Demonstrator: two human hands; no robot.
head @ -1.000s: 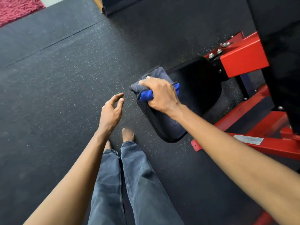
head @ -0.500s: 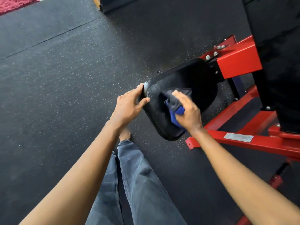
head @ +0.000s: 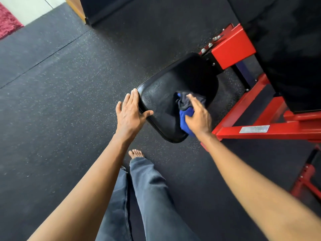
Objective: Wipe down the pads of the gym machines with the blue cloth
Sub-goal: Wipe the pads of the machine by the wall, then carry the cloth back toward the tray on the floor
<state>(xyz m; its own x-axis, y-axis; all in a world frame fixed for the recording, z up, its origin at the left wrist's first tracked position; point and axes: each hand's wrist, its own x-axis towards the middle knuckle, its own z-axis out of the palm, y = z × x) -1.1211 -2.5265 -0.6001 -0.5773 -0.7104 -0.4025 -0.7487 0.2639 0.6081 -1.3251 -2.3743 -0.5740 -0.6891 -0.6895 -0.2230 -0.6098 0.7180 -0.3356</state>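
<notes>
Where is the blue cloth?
In the head view, right of centre: the blue cloth lies bunched on the black pad under the right hand, near the red frame.

Gleaming black over the pebbled vinyl seat pad; showing blue and grey in the crumpled cloth — blazing red along the steel frame, speckling white across the dark rubber floor.

A gym: speckled rubber flooring, a red steel machine frame carrying a black pad.
</notes>
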